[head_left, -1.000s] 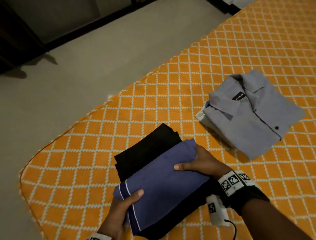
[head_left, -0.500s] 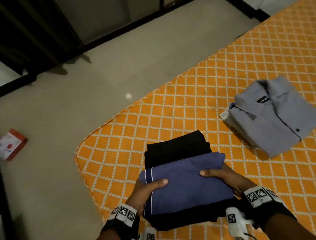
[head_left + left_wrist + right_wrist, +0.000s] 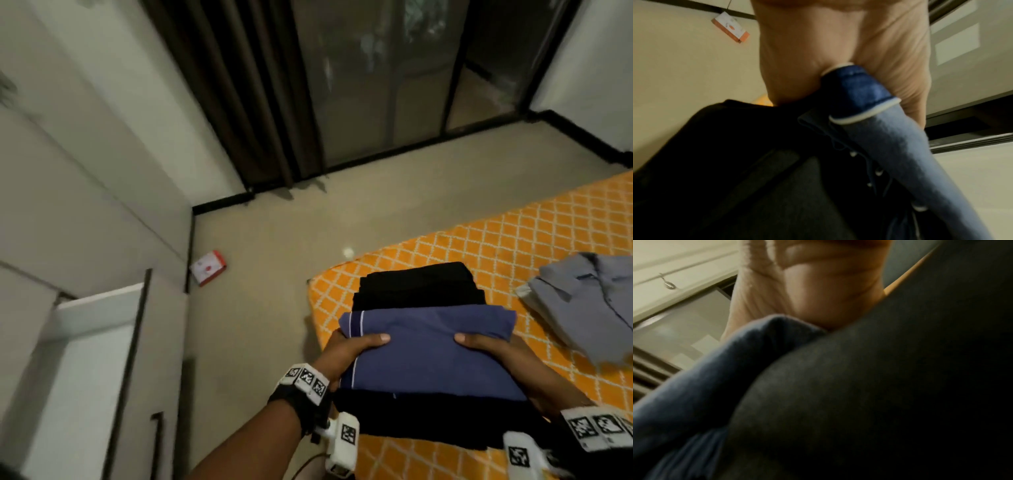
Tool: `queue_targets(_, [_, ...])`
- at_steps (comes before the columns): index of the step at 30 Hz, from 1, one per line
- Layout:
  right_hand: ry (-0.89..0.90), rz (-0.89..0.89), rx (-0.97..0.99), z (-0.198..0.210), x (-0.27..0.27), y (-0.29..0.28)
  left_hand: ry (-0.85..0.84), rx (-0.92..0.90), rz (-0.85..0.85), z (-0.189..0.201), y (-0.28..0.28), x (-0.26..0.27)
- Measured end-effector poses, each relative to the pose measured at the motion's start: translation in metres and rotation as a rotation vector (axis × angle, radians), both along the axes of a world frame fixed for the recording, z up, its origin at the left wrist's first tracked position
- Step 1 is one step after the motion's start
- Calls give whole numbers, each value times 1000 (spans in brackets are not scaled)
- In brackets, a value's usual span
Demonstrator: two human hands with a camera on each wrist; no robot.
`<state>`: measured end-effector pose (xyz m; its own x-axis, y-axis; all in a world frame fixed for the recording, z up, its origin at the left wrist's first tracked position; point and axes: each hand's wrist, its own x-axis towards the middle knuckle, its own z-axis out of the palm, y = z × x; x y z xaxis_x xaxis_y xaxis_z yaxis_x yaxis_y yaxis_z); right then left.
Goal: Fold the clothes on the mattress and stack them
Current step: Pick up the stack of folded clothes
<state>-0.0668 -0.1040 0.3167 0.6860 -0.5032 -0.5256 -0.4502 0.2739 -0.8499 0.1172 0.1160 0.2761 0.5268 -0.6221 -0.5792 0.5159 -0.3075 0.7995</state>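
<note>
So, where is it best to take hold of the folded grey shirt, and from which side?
Take the folded grey shirt by its two opposite folded side edges, one hand from each side, fingers under and thumbs on top. It lies flat on the mattress with the collar up, over a lighter piece; lifting from one edge would probably let the folds open.

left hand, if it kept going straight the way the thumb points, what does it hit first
Most likely the right hand: the left hand points across the folded blue garment toward it, though depth is unclear.
</note>
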Motion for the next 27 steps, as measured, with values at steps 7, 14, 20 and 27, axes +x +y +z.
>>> queue_targets(7, [-33,204,-14,74,26,92,-97,-62,219,89,127,-29])
queue_targets(14, [-51,505,-33,107,121,212,-97,-83,535,121,277,-23])
queue_targets(20, [-65,805,-62,107,209,345,-89,-91,840,105,407,-26])
queue_targets(27, [-85,1147,-42,94,290,511,-55,-118,1180,79,537,-44])
